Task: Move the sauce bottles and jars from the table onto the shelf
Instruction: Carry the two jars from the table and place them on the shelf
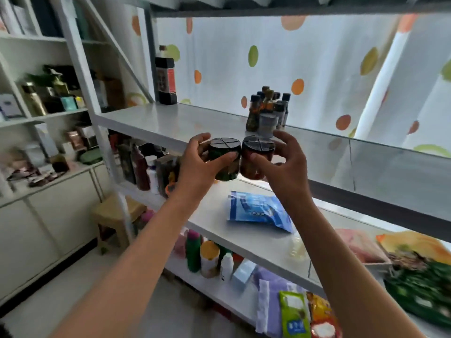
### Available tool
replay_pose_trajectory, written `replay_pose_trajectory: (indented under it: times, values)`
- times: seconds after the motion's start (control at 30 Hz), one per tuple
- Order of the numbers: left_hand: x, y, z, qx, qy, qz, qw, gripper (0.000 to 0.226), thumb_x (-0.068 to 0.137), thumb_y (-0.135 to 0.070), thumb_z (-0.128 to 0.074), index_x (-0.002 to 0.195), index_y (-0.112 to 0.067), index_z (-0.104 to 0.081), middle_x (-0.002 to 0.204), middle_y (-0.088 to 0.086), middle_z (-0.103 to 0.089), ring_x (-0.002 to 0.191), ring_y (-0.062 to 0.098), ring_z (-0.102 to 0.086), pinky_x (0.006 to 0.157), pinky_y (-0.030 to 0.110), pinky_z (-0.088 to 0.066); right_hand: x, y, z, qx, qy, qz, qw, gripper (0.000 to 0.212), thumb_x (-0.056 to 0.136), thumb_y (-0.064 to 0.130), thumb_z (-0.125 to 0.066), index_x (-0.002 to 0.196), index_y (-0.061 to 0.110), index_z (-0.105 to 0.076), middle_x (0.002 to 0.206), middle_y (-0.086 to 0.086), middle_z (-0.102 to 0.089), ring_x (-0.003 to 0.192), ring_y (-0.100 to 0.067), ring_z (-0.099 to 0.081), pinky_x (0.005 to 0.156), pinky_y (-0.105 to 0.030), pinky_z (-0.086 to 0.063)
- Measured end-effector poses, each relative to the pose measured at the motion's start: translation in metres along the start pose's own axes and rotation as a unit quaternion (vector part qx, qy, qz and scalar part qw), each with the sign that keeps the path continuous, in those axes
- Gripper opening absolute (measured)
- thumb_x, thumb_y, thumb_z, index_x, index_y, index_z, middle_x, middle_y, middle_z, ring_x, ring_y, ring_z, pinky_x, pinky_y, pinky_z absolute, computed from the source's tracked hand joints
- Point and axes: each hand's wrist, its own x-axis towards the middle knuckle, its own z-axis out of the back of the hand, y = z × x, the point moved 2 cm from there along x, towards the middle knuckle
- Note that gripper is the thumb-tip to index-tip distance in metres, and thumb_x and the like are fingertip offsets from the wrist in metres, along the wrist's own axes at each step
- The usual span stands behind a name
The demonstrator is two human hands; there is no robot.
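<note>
My left hand [195, 162] grips a dark green jar [223, 156] with a black lid. My right hand [285, 159] grips a reddish jar [256, 154] with a black lid. The two jars touch side by side, held in the air just in front of the edge of the white shelf [170, 123]. On that shelf, behind the jars, stands a cluster of several small sauce bottles and a grey-lidded jar [268, 111]. A tall dark bottle [166, 79] stands at the shelf's back left corner.
The shelf below holds a blue packet [258, 211], more bottles [141, 167] at its left and food packs [412, 254] at right. The lowest level carries bottles and packets [210, 257]. A small stool [114, 213] stands left of the rack, beside white cabinets [48, 215].
</note>
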Motion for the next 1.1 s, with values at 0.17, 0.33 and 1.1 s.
replay_pose_trajectory:
  times: [0.17, 0.33, 1.1]
  values:
    - [0.088, 0.02, -0.034, 0.031, 0.063, -0.026, 0.997, 0.072, 0.076, -0.024, -0.082, 0.138, -0.017, -0.046, 0.126, -0.001, -0.056, 0.113, 0.015, -0.058, 0.087, 0.02, -0.053, 0.064, -0.021, -0.011, -0.033, -0.069, -0.01, 0.997, 0.052, 0.074, 0.018, -0.083, 0.117, 0.024, -0.054, 0.105, 0.009, -0.066, 0.091, 0.004, -0.062, 0.08, -0.015, -0.052]
    - [0.16, 0.051, -0.064, 0.096, 0.135, -0.049, 0.985, 0.063, 0.085, -0.024, -0.073, 0.139, -0.016, -0.041, 0.124, 0.001, -0.051, 0.111, 0.017, -0.054, 0.087, 0.021, -0.047, 0.113, -0.054, -0.03, -0.106, -0.097, -0.03, 0.989, 0.047, 0.074, 0.017, -0.081, 0.113, 0.026, -0.057, 0.087, 0.024, -0.062, 0.077, 0.014, -0.059, 0.07, -0.011, -0.049]
    - [0.27, 0.129, -0.107, 0.209, 0.255, -0.077, 0.941, 0.086, 0.093, -0.035, -0.061, 0.154, -0.015, -0.004, 0.154, 0.01, -0.032, 0.138, 0.025, -0.035, 0.113, 0.04, -0.031, 0.182, -0.147, -0.06, -0.162, -0.111, -0.094, 0.976, 0.067, 0.072, 0.031, -0.075, 0.135, 0.03, -0.049, 0.103, 0.006, -0.071, 0.098, -0.01, -0.067, 0.093, -0.041, -0.054]
